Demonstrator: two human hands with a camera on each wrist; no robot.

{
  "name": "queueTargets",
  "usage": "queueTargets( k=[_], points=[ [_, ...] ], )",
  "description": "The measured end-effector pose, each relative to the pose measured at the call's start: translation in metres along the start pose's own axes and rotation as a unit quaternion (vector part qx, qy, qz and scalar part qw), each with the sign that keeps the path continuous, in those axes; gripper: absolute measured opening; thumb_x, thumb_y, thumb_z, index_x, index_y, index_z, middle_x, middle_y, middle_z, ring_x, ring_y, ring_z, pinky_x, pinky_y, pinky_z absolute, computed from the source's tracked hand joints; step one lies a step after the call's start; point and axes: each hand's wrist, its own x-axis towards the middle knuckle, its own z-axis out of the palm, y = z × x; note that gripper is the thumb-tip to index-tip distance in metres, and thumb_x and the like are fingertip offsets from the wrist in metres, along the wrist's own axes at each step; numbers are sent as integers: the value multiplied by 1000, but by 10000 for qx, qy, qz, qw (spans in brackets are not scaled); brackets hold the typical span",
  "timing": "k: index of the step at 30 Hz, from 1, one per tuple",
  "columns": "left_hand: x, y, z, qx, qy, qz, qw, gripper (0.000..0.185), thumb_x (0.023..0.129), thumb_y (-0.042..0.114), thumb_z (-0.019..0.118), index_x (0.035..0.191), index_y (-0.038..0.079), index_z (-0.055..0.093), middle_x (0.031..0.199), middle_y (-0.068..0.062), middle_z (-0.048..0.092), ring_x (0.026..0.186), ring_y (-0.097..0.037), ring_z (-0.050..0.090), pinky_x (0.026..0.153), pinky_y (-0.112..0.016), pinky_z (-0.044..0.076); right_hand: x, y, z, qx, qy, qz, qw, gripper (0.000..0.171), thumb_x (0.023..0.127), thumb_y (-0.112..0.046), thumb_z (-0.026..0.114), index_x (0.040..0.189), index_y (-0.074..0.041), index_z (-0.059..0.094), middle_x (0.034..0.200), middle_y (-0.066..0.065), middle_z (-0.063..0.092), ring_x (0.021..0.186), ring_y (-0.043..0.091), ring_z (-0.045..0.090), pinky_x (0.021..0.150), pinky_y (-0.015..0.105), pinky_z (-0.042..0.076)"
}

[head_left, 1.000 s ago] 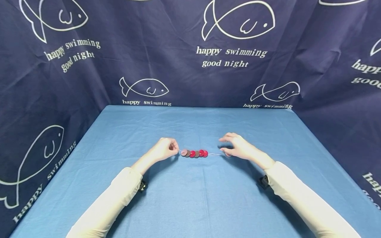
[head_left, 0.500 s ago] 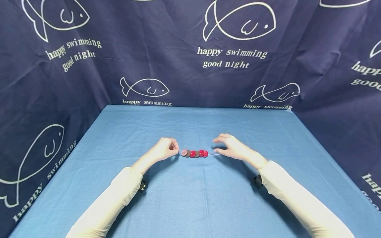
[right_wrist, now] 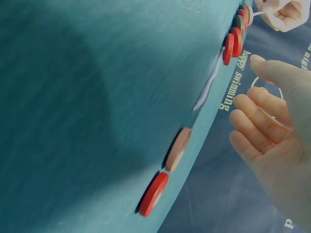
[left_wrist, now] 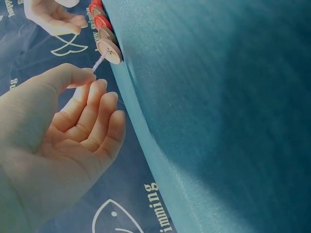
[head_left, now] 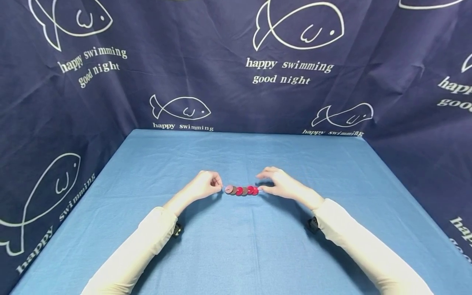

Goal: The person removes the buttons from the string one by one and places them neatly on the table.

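Pinching the pale string (left_wrist: 98, 62) between thumb and forefinger, left hand (head_left: 204, 185) at the left end of a short row of threaded buttons (head_left: 241, 190) lying mid-table on the blue cloth (head_left: 236, 246). Fingers loosely spread and holding nothing, right hand (head_left: 281, 185) just right of the row, thumb near the end red button. Seen from the right wrist, free string (right_wrist: 206, 87) trailing along the cloth, with a loose pink button (right_wrist: 177, 148) and a loose red button (right_wrist: 153, 193) lying nearer. Moved leftward since a second ago, from well along the string to just beside the buttons; left hand and row unchanged. Beyond, printed on the navy backdrop (head_left: 405, 61) among fish outlines: "happy swimming good night".
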Motion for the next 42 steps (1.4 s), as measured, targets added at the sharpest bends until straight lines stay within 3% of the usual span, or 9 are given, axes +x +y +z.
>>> queueTargets(
  k=[12, 27, 36, 42],
  points=[
    [1, 4, 0, 20, -30, 73, 10000, 5, 82, 8, 63, 77, 9, 65, 67, 3, 61, 59, -5, 51, 60, -20, 45, 5, -8, 3, 144, -270, -2, 9995, 31, 81, -21, 72, 105, -1, 68, 97, 11, 63, 92, 24, 58, 82, 39, 48],
    [0, 4, -1, 28, 16, 199, 9998, 6, 81, 6, 62, 75, 9, 64, 66, 3, 60, 58, -4, 50, 59, -20, 43, 8, -9, 11, 30, -147, -374, 9992, 30, 77, -22, 76, 99, -3, 70, 89, 7, 62, 84, 22, 57, 78, 35, 48],
    [-1, 3, -1, 117, 16, 239, 9996, 6, 80, 6, 63, 74, 9, 64, 64, 3, 60, 58, -3, 50, 59, -19, 44, 10, -11, 14, 64, -384, -110, 9992, 27, 78, -24, 75, 97, -6, 71, 87, 4, 61, 82, 20, 56, 76, 33, 47],
    [-2, 3, -1, 134, 21, 214, 9997, 7, 79, 7, 62, 74, 10, 64, 62, 4, 59, 56, -3, 50, 59, -20, 44, 10, -8, 18, 123, -334, -199, 9992, 25, 77, -24, 76, 95, -7, 71, 83, 3, 59, 77, 17, 53, 72, 30, 45]
  ],
)
